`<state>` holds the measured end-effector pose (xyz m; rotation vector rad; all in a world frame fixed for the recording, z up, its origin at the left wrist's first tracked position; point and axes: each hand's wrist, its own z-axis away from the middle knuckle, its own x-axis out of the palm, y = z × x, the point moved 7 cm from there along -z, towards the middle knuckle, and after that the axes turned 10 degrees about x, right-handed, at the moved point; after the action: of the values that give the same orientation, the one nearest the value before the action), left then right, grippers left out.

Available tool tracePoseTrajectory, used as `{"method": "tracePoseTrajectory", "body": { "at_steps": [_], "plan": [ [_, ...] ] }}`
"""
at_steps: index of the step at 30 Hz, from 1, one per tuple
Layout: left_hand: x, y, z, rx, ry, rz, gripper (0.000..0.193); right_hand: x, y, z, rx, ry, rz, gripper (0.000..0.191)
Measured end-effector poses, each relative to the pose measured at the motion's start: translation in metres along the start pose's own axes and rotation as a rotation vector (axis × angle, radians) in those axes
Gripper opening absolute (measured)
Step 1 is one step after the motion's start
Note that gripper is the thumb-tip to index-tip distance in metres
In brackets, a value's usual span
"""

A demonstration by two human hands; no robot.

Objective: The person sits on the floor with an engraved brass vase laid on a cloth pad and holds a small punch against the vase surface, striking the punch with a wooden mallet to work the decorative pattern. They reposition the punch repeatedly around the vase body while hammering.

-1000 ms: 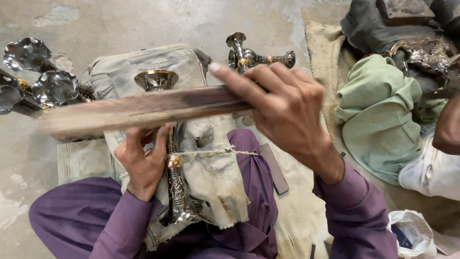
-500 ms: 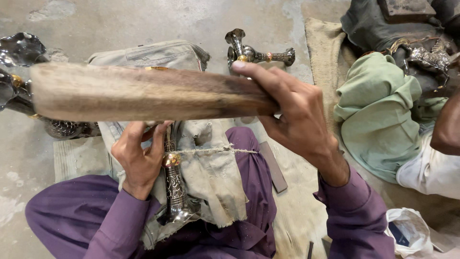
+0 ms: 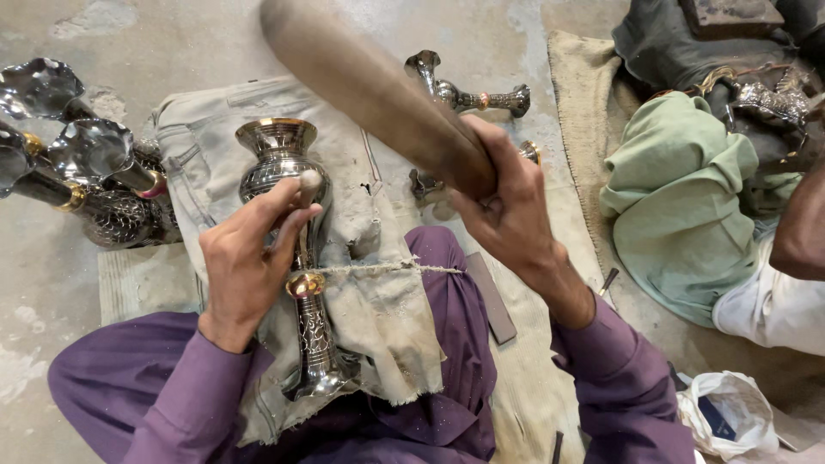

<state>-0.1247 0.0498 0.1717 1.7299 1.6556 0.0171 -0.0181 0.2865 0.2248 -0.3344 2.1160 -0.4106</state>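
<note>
An engraved silver metal vase (image 3: 284, 163) with brass bands lies along my lap on a dirty beige cloth (image 3: 378, 283), tied down by a string. My left hand (image 3: 245, 258) pinches a thin metal punch (image 3: 306, 202) upright against the vase's neck. My right hand (image 3: 503, 202) grips the end of a thick wooden mallet (image 3: 361, 82), which is raised and blurred above the vase, pointing up and left.
Several shiny metal vases (image 3: 77, 172) lie at the left on the concrete floor. Another metal piece (image 3: 468, 94) lies beyond the cloth. At the right a second person's arm (image 3: 799, 232), green cloth (image 3: 679, 189) and metalware (image 3: 765, 99). A flat file (image 3: 491, 296) lies by my right knee.
The mallet has swung from lying level across the view to raised up and away, uncovering the vase. My left hand still holds the punch on the vase.
</note>
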Motion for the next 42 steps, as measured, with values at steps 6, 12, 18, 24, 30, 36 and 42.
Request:
{"method": "tracePoseTrajectory", "body": {
  "at_steps": [6, 12, 18, 24, 30, 36, 42],
  "plan": [
    [0.002, 0.002, -0.013, 0.034, -0.115, -0.023, 0.039, 0.004, 0.009, 0.01, 0.162, 0.066, -0.065, 0.048],
    [0.006, 0.002, -0.022, 0.022, -0.262, -0.01, 0.043, 0.018, 0.023, 0.023, 0.225, 0.072, -0.023, 0.04],
    [0.012, 0.005, -0.032, 0.016, -0.359, 0.004, 0.042, 0.036, 0.036, 0.041, 0.313, 0.067, -0.115, 0.045],
    [0.014, 0.006, -0.038, 0.015, -0.393, 0.013, 0.042, 0.052, 0.047, 0.047, 0.383, -0.06, -0.266, 0.039],
    [0.021, 0.002, -0.039, 0.052, -0.458, -0.046, 0.042, 0.058, 0.052, 0.056, 0.43, 0.034, -0.595, 0.041],
    [0.01, 0.001, -0.04, 0.075, -0.34, 0.041, 0.039, 0.058, 0.064, 0.065, 0.559, -0.104, -0.058, 0.054],
    [0.007, -0.013, -0.047, -0.031, -0.397, 0.209, 0.044, 0.052, 0.051, 0.072, 0.401, -0.088, -0.297, 0.073]
  ]
}}
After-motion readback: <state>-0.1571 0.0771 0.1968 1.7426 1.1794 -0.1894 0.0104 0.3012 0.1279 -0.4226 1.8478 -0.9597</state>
